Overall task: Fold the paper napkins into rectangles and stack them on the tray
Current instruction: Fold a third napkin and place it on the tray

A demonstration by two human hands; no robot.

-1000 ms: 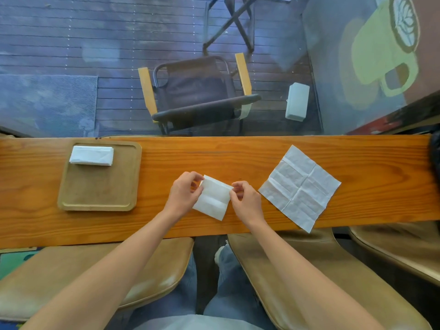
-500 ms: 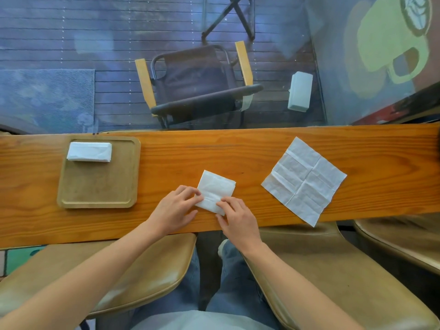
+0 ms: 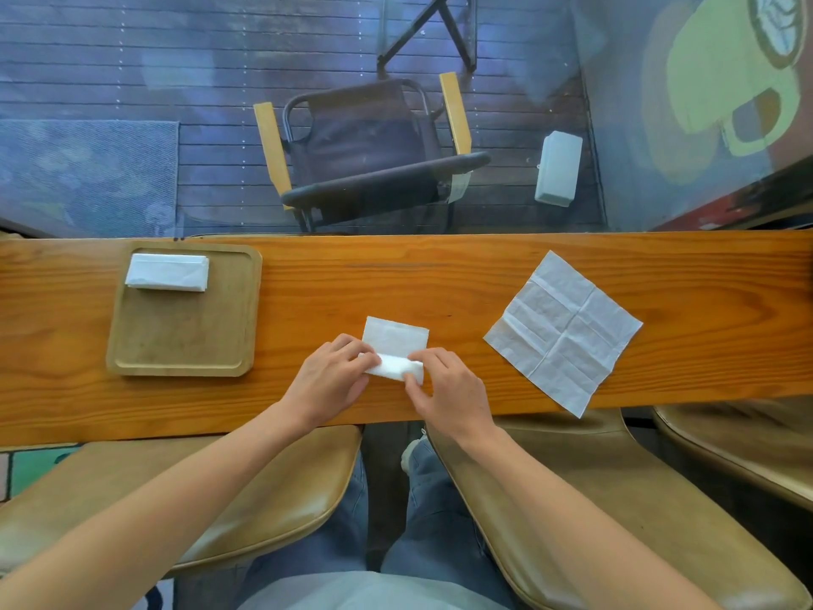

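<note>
A half-folded white napkin (image 3: 395, 341) lies on the wooden counter (image 3: 440, 279) in front of me. Its near edge is lifted and curled over. My left hand (image 3: 327, 383) pinches that edge at its left end, and my right hand (image 3: 448, 391) pinches it at the right end. An unfolded creased napkin (image 3: 563, 330) lies flat to the right, one corner hanging over the counter's near edge. The wooden tray (image 3: 184, 341) sits at the left. A stack of folded napkins (image 3: 168, 272) rests in its far left corner.
Beyond the counter is a glass pane, with a dark chair (image 3: 369, 156) and a white box (image 3: 558, 168) on the deck outside. Tan stool seats (image 3: 594, 499) stand below the counter's near edge, on both sides of my legs.
The napkin came down from mid-air onto the counter. Both hands moved to its near edge and have begun rolling that edge upward over the rest.
</note>
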